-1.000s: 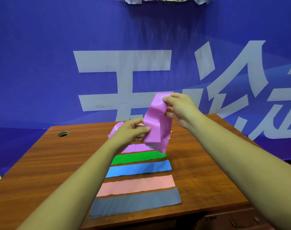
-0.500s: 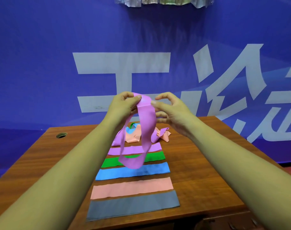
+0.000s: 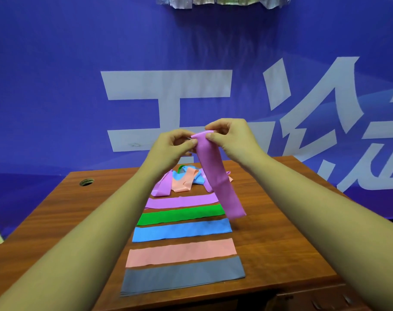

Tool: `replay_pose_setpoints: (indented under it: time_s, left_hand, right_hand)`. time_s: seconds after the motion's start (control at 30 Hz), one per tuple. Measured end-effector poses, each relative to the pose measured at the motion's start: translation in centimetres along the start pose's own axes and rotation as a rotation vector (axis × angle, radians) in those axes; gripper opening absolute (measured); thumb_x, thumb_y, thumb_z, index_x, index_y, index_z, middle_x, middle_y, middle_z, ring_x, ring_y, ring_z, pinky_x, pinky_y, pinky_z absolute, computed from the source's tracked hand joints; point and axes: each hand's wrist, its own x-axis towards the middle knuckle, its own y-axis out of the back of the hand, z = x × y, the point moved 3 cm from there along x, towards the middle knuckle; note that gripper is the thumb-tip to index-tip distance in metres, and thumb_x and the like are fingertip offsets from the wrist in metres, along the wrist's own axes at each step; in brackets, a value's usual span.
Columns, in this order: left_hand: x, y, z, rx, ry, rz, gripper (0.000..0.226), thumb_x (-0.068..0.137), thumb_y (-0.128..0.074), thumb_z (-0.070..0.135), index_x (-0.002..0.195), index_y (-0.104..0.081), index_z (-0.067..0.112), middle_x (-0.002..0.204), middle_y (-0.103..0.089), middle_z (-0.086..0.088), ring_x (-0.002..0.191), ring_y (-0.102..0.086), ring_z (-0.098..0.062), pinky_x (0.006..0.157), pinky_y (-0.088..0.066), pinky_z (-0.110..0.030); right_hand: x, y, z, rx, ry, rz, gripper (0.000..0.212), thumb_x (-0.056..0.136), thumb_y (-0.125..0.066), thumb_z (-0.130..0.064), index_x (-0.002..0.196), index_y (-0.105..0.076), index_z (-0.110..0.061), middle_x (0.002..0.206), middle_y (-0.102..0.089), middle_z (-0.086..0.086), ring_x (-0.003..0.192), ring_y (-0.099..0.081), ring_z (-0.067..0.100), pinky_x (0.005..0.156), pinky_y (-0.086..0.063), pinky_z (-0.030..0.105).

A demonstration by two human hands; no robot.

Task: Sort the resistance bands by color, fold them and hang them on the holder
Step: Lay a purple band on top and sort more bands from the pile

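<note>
I am at the folding step. My left hand (image 3: 171,147) and right hand (image 3: 231,140) both pinch the top of the purple band (image 3: 218,176), which hangs doubled above the worktop (image 3: 280,209). Next, I think, it must be laid onto the flat purple strip (image 3: 180,202).

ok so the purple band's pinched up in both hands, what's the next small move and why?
Probably lower the held purple band and lay it on the flat purple band at the far end of the row. The left hand and right hand both pinch its top edge, it hangs straight, and the table holds flat strips sorted by colour.
</note>
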Motion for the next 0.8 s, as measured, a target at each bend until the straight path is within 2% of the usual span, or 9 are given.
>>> replay_pose_setpoints:
  time_s: [0.1, 0.17, 0.23, 0.37, 0.4, 0.47, 0.53, 0.7, 0.8]
  left_hand:
    - [0.2, 0.0, 0.1, 0.026, -0.029, 0.041, 0.014, 0.092, -0.062, 0.007, 0.104, -0.07, 0.007, 0.084, -0.071, -0.004, 0.074, -0.067, -0.003, 0.067, -0.053, -0.017]
    - [0.4, -0.2, 0.0, 0.042, -0.032, 0.038, 0.013, 0.092, -0.063, 0.01, 0.102, -0.07, 0.009, 0.083, -0.071, -0.003, 0.074, -0.066, -0.006, 0.067, -0.053, -0.019]
    - [0.5, -0.4, 0.0, 0.036, -0.042, 0.039, 0.013, 0.092, -0.063, 0.01, 0.102, -0.07, 0.009, 0.084, -0.071, -0.004, 0.075, -0.064, -0.007, 0.066, -0.052, -0.02]
    - [0.3, -0.6, -0.5, -0.002, -0.03, 0.061, 0.011, 0.09, -0.067, 0.02, 0.099, -0.072, 0.016, 0.087, -0.069, -0.009, 0.074, -0.059, -0.004, 0.065, -0.047, -0.018]
    - [0.3, -0.5, -0.9, -0.009, 0.001, 0.052, 0.013, 0.086, -0.07, 0.029, 0.095, -0.073, 0.02, 0.085, -0.067, -0.011, 0.074, -0.057, -0.007, 0.066, -0.046, -0.021]
    - [0.2, -0.5, -2.0, -0.022, 0.078, -0.014, 0.03, 0.077, -0.072, 0.045, 0.095, -0.074, 0.021, 0.094, -0.069, -0.017, 0.081, -0.06, -0.019, 0.077, -0.049, -0.04]
    - [-0.2, -0.7, -2.9, -0.105, 0.142, -0.084, 0.036, 0.077, -0.072, 0.043, 0.104, -0.071, 0.02, 0.106, -0.071, -0.012, 0.098, -0.065, -0.029, 0.092, -0.049, -0.051]
    - [-1.4, -2.1, -5.4, -0.229, 0.276, -0.206, 0.048, 0.083, -0.074, 0.027, 0.127, -0.057, 0.015, 0.11, -0.072, -0.017, 0.099, -0.068, -0.026, 0.093, -0.051, -0.047]
    - [-2.8, -2.9, -7.2, -0.173, 0.352, -0.278, 0.036, 0.086, -0.07, 0.032, 0.117, -0.066, 0.015, 0.105, -0.074, -0.006, 0.097, -0.068, -0.021, 0.09, -0.053, -0.041]
  right_hand:
    - [0.5, 0.1, 0.0, -0.089, 0.031, -0.026, 0.007, 0.078, -0.071, -0.022, 0.084, -0.072, -0.019, 0.076, -0.07, 0.001, 0.079, -0.068, 0.021, 0.074, -0.058, 0.045]
    - [0.7, 0.2, 0.0, -0.13, 0.022, -0.05, 0.012, 0.078, -0.074, -0.031, 0.084, -0.071, -0.021, 0.076, -0.069, -0.001, 0.076, -0.066, 0.015, 0.07, -0.058, 0.039]
    - [0.6, 0.3, -0.2, -0.181, 0.024, -0.097, 0.016, 0.082, -0.074, -0.031, 0.087, -0.073, -0.016, 0.078, -0.068, -0.002, 0.074, -0.062, 0.009, 0.067, -0.053, 0.034]
    - [0.5, 0.2, -0.7, -0.198, 0.054, -0.169, 0.015, 0.087, -0.07, -0.025, 0.088, -0.073, -0.011, 0.077, -0.07, 0.003, 0.071, -0.061, 0.012, 0.071, -0.055, 0.036]
    - [0.6, 0.1, -0.9, -0.159, 0.055, -0.165, 0.014, 0.088, -0.07, -0.022, 0.088, -0.072, -0.009, 0.076, -0.069, 0.003, 0.069, -0.062, 0.012, 0.069, -0.056, 0.035]
    - [0.8, -0.1, -1.2, -0.057, 0.039, -0.143, 0.01, 0.089, -0.069, -0.017, 0.09, -0.07, -0.006, 0.076, -0.068, 0.003, 0.068, -0.063, 0.012, 0.063, -0.058, 0.03]
    - [1.1, -0.4, -1.4, -0.001, 0.017, -0.129, 0.011, 0.089, -0.068, -0.014, 0.092, -0.07, -0.004, 0.078, -0.067, 0.005, 0.068, -0.064, 0.012, 0.06, -0.057, 0.025]
    - [1.6, -1.3, -1.4, -0.014, -0.002, -0.105, 0.009, 0.088, -0.069, -0.013, 0.091, -0.069, -0.004, 0.081, -0.067, 0.008, 0.073, -0.065, 0.017, 0.062, -0.061, 0.033]
    - [2.2, -1.1, -0.9, 0.068, -0.07, -0.019, 0.01, 0.089, -0.068, -0.012, 0.091, -0.07, -0.003, 0.087, -0.068, 0.011, 0.076, -0.066, 0.019, 0.065, -0.062, 0.038]
